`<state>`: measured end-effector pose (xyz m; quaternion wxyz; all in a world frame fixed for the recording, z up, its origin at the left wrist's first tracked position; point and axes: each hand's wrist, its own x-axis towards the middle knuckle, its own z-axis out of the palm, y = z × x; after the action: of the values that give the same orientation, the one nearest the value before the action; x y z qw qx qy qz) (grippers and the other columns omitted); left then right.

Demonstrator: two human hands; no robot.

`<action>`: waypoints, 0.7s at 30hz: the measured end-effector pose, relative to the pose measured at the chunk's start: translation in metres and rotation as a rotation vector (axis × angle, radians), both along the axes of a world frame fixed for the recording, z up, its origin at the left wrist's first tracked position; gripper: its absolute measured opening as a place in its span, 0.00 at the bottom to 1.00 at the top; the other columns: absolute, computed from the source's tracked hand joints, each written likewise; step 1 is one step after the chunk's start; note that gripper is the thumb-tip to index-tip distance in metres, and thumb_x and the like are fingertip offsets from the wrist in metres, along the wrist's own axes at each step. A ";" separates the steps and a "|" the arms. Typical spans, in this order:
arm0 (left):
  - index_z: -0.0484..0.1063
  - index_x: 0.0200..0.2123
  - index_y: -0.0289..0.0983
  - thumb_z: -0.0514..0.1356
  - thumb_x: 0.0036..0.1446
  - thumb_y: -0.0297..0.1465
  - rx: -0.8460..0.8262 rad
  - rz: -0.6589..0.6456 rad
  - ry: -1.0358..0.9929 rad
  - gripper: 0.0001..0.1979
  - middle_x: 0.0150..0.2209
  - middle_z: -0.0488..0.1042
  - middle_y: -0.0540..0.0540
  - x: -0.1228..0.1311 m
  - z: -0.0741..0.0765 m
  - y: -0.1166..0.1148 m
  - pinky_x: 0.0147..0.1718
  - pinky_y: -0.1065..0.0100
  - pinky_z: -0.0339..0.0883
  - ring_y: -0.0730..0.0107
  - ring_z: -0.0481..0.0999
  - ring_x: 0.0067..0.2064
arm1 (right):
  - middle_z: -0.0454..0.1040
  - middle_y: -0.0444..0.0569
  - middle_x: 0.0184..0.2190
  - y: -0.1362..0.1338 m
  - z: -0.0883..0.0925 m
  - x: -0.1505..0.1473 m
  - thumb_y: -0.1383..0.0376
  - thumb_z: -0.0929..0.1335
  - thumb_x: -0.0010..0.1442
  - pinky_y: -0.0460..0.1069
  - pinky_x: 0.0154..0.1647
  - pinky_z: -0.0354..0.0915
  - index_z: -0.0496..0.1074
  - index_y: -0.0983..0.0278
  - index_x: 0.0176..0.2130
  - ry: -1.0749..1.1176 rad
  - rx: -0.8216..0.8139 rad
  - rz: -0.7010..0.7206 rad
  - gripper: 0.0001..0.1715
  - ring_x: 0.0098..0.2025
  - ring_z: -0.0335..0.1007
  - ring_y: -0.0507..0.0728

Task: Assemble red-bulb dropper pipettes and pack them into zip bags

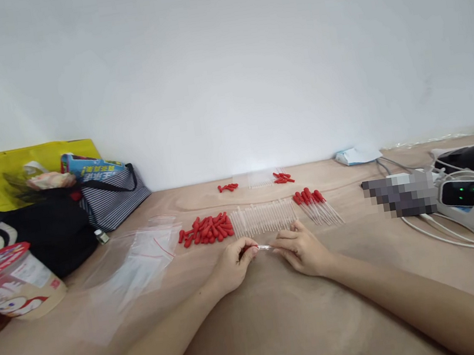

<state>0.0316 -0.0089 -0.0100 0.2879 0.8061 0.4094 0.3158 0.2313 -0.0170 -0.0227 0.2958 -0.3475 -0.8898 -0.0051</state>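
My left hand pinches a red rubber bulb, mostly covered by the fingers. My right hand is closed on a thin clear dropper tube, whose left end meets the bulb; how far it sits inside is hidden. Just beyond my hands lies a pile of loose red rubber bulbs. To its right, clear tubes lie side by side in a row. Several droppers with red bulbs on their tubes lie farther right, tubes pointing toward me.
Clear plastic bags lie on the left, near a lidded drink cup, a black bag and a striped bag. On the right are white cables and a device with green lights. A white wall stands behind.
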 end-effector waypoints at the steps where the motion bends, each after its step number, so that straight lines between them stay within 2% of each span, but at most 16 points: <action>1: 0.66 0.29 0.35 0.50 0.55 0.30 0.017 0.001 0.032 0.08 0.23 0.67 0.52 0.000 0.000 -0.001 0.26 0.72 0.59 0.72 0.66 0.26 | 0.71 0.46 0.29 0.001 0.001 0.001 0.68 0.58 0.59 0.50 0.35 0.47 0.69 0.62 0.37 -0.033 0.021 0.007 0.12 0.29 0.61 0.51; 8: 0.67 0.29 0.37 0.51 0.56 0.29 0.215 -0.019 0.218 0.06 0.27 0.71 0.50 0.000 -0.001 -0.006 0.34 0.69 0.60 0.69 0.69 0.32 | 0.68 0.45 0.25 0.001 0.001 0.002 0.69 0.57 0.58 0.50 0.32 0.45 0.69 0.65 0.32 -0.139 0.132 0.006 0.13 0.22 0.53 0.49; 15: 0.65 0.30 0.35 0.49 0.57 0.29 0.309 -0.093 0.228 0.07 0.28 0.70 0.48 0.000 -0.004 -0.008 0.34 0.69 0.61 0.68 0.69 0.33 | 0.66 0.46 0.25 -0.002 -0.001 -0.003 0.69 0.57 0.59 0.48 0.32 0.48 0.68 0.66 0.32 -0.029 0.000 0.056 0.13 0.27 0.57 0.51; 21: 0.64 0.29 0.35 0.48 0.57 0.28 0.345 -0.102 0.248 0.08 0.28 0.69 0.47 0.001 -0.004 -0.008 0.33 0.70 0.61 0.68 0.69 0.32 | 0.66 0.45 0.25 -0.002 -0.004 -0.008 0.68 0.57 0.59 0.48 0.33 0.49 0.67 0.65 0.31 0.013 -0.069 0.052 0.13 0.27 0.59 0.50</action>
<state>0.0330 -0.0169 -0.0137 0.1087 0.8956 0.3405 0.2646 0.2237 -0.0189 -0.0265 0.2895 -0.3343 -0.8962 0.0354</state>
